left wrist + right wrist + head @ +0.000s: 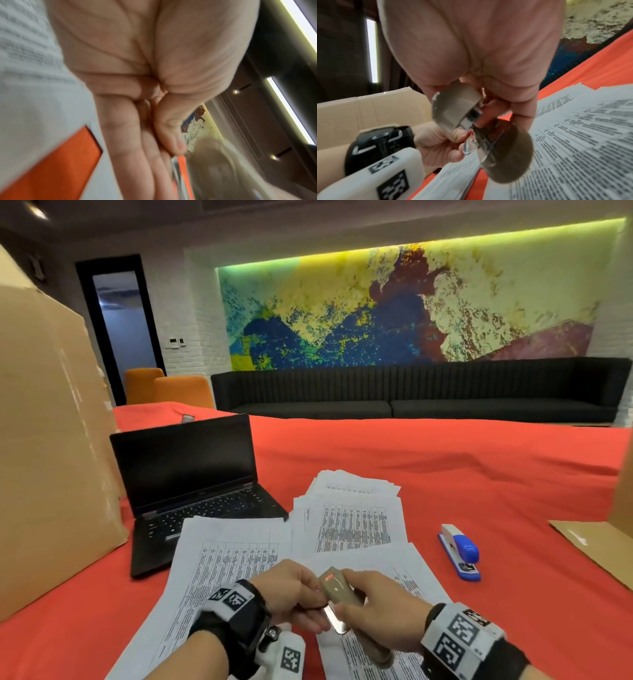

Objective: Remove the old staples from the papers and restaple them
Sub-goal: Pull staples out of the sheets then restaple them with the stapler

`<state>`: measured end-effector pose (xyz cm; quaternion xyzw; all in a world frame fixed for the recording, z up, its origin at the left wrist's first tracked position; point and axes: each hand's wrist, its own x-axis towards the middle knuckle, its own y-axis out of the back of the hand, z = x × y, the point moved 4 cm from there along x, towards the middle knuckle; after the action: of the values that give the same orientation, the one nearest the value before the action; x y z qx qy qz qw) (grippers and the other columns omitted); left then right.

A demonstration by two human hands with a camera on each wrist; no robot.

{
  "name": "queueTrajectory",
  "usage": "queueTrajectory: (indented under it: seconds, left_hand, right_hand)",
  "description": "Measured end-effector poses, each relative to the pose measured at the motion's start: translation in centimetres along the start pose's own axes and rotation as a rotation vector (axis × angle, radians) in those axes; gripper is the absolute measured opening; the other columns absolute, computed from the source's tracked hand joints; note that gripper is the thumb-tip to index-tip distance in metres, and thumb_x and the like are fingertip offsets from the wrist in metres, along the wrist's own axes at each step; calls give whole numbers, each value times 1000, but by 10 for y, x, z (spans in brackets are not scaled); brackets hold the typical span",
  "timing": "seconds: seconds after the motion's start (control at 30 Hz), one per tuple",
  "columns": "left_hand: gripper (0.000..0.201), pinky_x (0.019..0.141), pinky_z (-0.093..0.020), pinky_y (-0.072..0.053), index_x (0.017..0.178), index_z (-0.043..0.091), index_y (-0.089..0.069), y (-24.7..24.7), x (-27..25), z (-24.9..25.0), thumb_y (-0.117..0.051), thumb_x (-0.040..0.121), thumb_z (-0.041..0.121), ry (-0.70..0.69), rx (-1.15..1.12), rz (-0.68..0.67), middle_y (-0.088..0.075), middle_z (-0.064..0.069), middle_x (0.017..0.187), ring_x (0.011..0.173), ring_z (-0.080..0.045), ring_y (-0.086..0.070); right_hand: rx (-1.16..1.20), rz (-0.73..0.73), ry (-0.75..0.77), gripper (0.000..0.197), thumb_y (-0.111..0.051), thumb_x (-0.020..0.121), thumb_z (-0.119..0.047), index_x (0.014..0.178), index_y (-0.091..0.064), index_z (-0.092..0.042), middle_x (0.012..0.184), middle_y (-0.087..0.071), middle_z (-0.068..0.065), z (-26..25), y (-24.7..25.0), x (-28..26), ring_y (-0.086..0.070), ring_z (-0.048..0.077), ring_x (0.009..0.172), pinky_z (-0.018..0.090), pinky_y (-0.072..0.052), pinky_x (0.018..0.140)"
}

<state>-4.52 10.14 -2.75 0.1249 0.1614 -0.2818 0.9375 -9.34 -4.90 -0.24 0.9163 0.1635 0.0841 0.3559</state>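
A small beige stapler [337,589] is held low over the papers by both hands. My right hand [376,607] grips its body from the right. My left hand [294,594] pinches the shiny metal tab [334,619] at its near end. In the right wrist view the beige stapler [453,108] looks hinged apart, and my left hand [440,146] has its fingertips at the metal tab [468,146]. Printed papers [219,570] lie in several loose stacks on the red tablecloth [479,474]. A blue stapler [460,553] lies to the right, untouched. The left wrist view is blurred.
An open black laptop [191,484] sits at the left behind the papers. A tall cardboard box [51,440] stands at the far left and another cardboard piece [596,542] at the right edge. A black sofa [411,392] lines the far wall.
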Motion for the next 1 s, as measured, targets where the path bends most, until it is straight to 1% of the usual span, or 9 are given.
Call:
queueTrajectory:
  seconds: [0.1, 0.17, 0.33, 0.47, 0.6, 0.7, 0.77, 0.87, 1.0]
  left_hand:
    - [14, 52, -24, -58, 82, -3, -61, 30, -12, -3, -53, 93, -5, 32, -4, 154, -67, -14, 69, 61, -20, -71]
    - [15, 52, -26, -58, 80, -3, -59, 59, -32, -13, -52, 93, -6, 82, 68, 212, -66, -14, 70, 60, -21, -70]
    - [27, 51, -28, -57, 64, 2, -62, 136, -121, -71, -52, 87, -9, 380, 304, 286, -65, -10, 58, 50, -19, -66]
    - [16, 46, -27, -54, 70, -4, -63, 180, -194, -124, -51, 79, -10, 586, 397, 449, -64, -10, 52, 46, -20, -65]
    - [15, 40, -23, -46, 73, -1, -59, 200, -221, -167, -51, 83, -8, 603, 377, 715, -62, -14, 59, 41, -22, -60]
    - [14, 39, -21, -46, 73, 5, -60, 207, -215, -179, -54, 85, 0, 585, 423, 757, -68, -14, 67, 54, -27, -66]
    - [15, 37, -16, -43, 76, 7, -67, 208, -211, -175, -55, 85, 6, 606, 521, 741, -71, -11, 70, 66, -26, -70]
    - [19, 43, -14, -43, 93, 3, -72, 210, -208, -163, -58, 86, 14, 606, 679, 747, -73, -16, 89, 74, -24, -68]
    - [15, 69, -25, -56, 79, 9, -71, 217, -207, -146, -58, 81, 17, 581, 770, 811, -68, -5, 70, 78, -24, -72]
  right_hand:
    - [106, -47, -56, 28, -55, 77, -30, 96, -64, -12, 89, -69, 10, -1, -2, 6, -58, 13, 74, 32, -50, 76]
    - [180, -56, -69, 35, -53, 69, -36, 90, -65, -10, 88, -71, 17, -9, -11, 15, -63, 19, 73, 37, -53, 76]
    - [327, -108, -109, 56, -59, 57, -44, 95, -67, -3, 92, -71, 22, -35, -66, 54, -70, 35, 90, 45, -56, 79]
    - [270, -216, -117, 59, -59, 63, -56, 90, -66, -4, 90, -72, 20, -47, -106, 72, -68, 30, 74, 42, -55, 73]
    - [158, -234, -182, 48, -61, 73, -56, 77, -69, -9, 69, -66, 4, -42, -121, 82, -59, 16, 64, 29, -49, 66]
    - [197, -240, -228, 44, -64, 63, -54, 71, -70, -11, 69, -65, 11, -35, -123, 85, -61, 21, 64, 37, -54, 68]
    - [264, -259, -261, 40, -66, 60, -47, 69, -68, -8, 73, -66, 18, -38, -123, 83, -63, 25, 66, 41, -56, 68]
    - [373, -283, -248, 16, -61, 80, -15, 68, -63, -3, 69, -65, 16, -44, -120, 79, -62, 22, 61, 28, -50, 62]
    - [477, -236, -273, 11, -55, 87, 0, 78, -60, 4, 70, -64, 19, -37, -114, 76, -60, 24, 58, 29, -49, 58]
